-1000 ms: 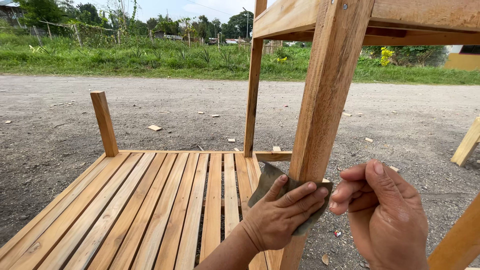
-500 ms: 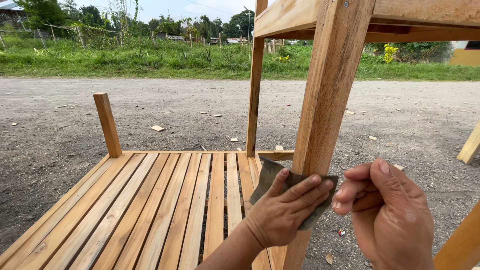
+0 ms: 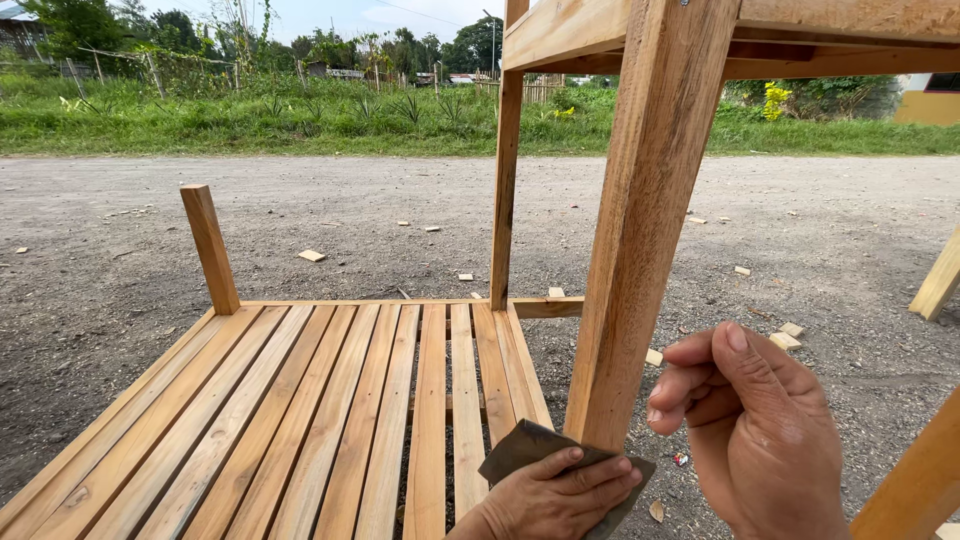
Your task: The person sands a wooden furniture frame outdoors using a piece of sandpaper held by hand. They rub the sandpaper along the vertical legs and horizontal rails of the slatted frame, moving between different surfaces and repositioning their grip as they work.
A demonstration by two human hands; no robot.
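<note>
Wooden leg [image 3: 650,230] upright, slightly tilted, sandpaper [image 3: 520,452] under left hand [image 3: 560,495].

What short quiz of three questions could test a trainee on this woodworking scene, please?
1. True or false: the left hand presses sandpaper against the wooden leg.
2. Which describes the right hand? A: it holds a hammer. B: it holds nothing, beside the leg.
3. What lies scattered on the gravel ground?

Key: 1 true. 2 B. 3 Small wood offcuts.
</note>
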